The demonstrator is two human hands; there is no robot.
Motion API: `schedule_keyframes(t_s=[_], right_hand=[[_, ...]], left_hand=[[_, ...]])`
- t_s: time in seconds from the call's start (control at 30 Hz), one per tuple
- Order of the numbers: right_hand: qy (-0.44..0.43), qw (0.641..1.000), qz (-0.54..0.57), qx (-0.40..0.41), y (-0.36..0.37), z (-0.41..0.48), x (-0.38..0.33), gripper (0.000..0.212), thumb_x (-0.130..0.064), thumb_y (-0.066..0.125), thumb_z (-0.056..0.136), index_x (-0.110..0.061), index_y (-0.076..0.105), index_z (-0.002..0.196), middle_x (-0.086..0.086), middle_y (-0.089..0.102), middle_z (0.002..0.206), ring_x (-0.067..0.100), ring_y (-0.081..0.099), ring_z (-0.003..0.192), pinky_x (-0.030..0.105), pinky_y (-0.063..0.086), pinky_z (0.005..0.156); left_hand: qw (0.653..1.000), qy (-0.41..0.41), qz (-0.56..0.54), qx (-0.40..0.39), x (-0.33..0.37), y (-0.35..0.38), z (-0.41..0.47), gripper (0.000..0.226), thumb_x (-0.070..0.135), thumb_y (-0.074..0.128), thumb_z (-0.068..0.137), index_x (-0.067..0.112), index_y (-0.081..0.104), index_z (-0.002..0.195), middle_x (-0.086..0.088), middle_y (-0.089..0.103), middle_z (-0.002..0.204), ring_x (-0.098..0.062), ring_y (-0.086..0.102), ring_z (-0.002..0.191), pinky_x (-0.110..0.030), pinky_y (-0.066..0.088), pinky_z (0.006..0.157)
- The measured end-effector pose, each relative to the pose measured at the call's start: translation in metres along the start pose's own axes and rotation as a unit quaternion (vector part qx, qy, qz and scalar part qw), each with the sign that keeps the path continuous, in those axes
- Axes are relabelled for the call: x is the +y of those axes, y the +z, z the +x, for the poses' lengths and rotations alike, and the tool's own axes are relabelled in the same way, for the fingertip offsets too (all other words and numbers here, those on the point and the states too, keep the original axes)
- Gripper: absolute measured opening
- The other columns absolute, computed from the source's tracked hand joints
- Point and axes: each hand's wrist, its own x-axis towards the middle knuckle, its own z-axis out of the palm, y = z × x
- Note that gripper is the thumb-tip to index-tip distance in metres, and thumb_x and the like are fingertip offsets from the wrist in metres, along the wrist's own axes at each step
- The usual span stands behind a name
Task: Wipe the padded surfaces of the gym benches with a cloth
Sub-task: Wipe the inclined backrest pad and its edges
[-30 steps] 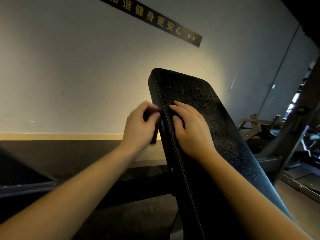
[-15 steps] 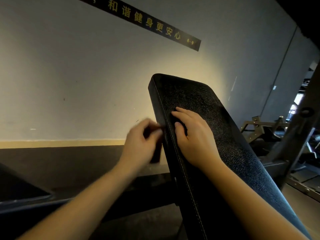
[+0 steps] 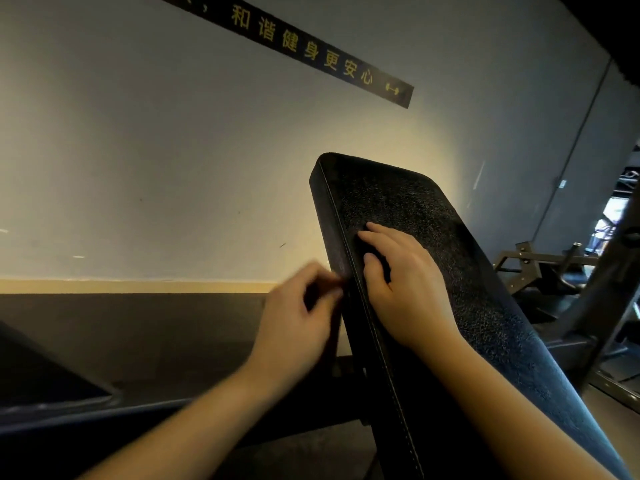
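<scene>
Black padded bench back (image 3: 433, 237) rises tilted from the near edge. R hand (image 3: 405, 289) lies flat on the pad by its left seam, fingers relaxed, holding nothing. L hand (image 3: 298, 317), blurred, is curled at the pad's left side, pinching what looks like a dark cloth (image 3: 313, 296). Behind: grey wall (image 3: 138, 133) w/ black sign (image 3: 329, 60).

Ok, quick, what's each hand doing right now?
Left hand: curled, pinching a dark cloth against the bench pad side.
Right hand: open, flat on the bench pad.
</scene>
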Motion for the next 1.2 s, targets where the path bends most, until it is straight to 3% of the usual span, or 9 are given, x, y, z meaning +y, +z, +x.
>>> schedule_keyframes(t_s=[0.07,0.27,0.37,0.5,0.73,0.83,0.93,1.07,1.2], right_hand=[[-0.001,1.000,0.000,0.006,0.001,0.000,0.001,0.044,-0.029,0.045,0.095,-0.019,0.067,0.132,-0.006,0.060,0.141,0.012,0.049,0.133,0.031,0.035,0.111],[0.000,1.000,0.008,-0.004,-0.001,0.000,0.002,0.041,-0.028,0.048,0.097,-0.021,0.066,0.133,-0.009,0.059,0.142,0.009,0.047,0.134,0.024,0.029,0.108],[0.010,1.000,0.022,0.000,-0.001,0.002,0.002,0.042,-0.031,0.048,0.094,-0.022,0.068,0.130,-0.011,0.060,0.140,0.008,0.049,0.132,0.025,0.032,0.110],[0.012,0.999,0.038,0.003,-0.002,0.003,0.003,0.038,-0.027,0.052,0.094,-0.022,0.069,0.128,-0.011,0.061,0.139,0.008,0.050,0.132,0.030,0.035,0.113],[0.017,0.999,0.027,-0.010,-0.005,0.001,0.002,0.035,-0.024,0.055,0.098,-0.022,0.068,0.131,-0.012,0.059,0.141,0.006,0.048,0.133,0.027,0.034,0.114],[0.020,1.000,0.020,-0.014,-0.006,0.000,0.000,0.037,-0.026,0.053,0.098,-0.022,0.067,0.131,-0.012,0.059,0.142,0.006,0.047,0.134,0.025,0.032,0.113],[0.025,0.999,0.023,-0.006,-0.006,0.001,-0.003,0.041,-0.029,0.050,0.093,-0.021,0.069,0.128,-0.010,0.061,0.139,0.007,0.049,0.132,0.028,0.035,0.113],[0.028,0.999,0.024,-0.005,-0.005,0.001,-0.003,0.040,-0.029,0.049,0.093,-0.022,0.069,0.128,-0.012,0.061,0.139,0.006,0.049,0.132,0.027,0.035,0.113],[0.030,0.999,0.032,-0.015,-0.007,-0.001,0.000,0.041,-0.030,0.049,0.094,-0.025,0.067,0.130,-0.016,0.058,0.141,0.003,0.047,0.134,0.030,0.035,0.115]], left_hand=[[0.999,0.029,0.005,-0.034,0.003,-0.002,-0.015,0.011,0.009,0.070,0.094,0.019,0.070,0.091,0.009,0.070,0.083,-0.008,0.067,0.084,-0.023,0.051,0.076],[0.995,-0.029,0.046,0.080,-0.016,-0.003,0.086,0.007,0.015,0.066,0.096,0.021,0.068,0.095,0.013,0.067,0.090,-0.008,0.064,0.091,-0.031,0.054,0.083],[0.999,-0.034,0.015,0.033,-0.011,-0.002,0.043,0.010,0.014,0.069,0.095,0.023,0.067,0.090,0.010,0.068,0.085,-0.007,0.064,0.086,-0.041,0.055,0.085],[0.997,-0.005,-0.011,-0.074,0.002,-0.009,-0.020,0.014,0.010,0.071,0.093,0.024,0.071,0.092,0.010,0.072,0.087,-0.008,0.067,0.088,-0.033,0.055,0.082],[0.994,0.003,0.082,0.069,0.007,-0.012,0.110,0.005,0.020,0.065,0.098,0.023,0.067,0.100,0.013,0.065,0.091,-0.015,0.065,0.087,-0.020,0.045,0.072],[0.995,-0.017,0.060,0.074,0.005,-0.013,0.118,0.008,0.018,0.065,0.097,0.025,0.066,0.099,0.015,0.064,0.093,-0.018,0.064,0.098,-0.030,0.049,0.083],[0.999,-0.044,-0.020,0.024,0.002,-0.005,0.045,0.015,0.017,0.071,0.094,0.031,0.067,0.092,0.018,0.067,0.086,-0.011,0.066,0.089,-0.042,0.057,0.086],[0.988,-0.024,-0.029,-0.151,0.003,-0.020,-0.017,0.013,0.017,0.077,0.089,0.030,0.073,0.091,0.015,0.072,0.087,-0.003,0.068,0.087,-0.039,0.057,0.089],[0.994,-0.086,-0.066,0.030,0.008,-0.033,0.047,0.015,0.023,0.075,0.092,0.027,0.068,0.105,0.007,0.070,0.098,-0.018,0.069,0.093,-0.043,0.062,0.082]])
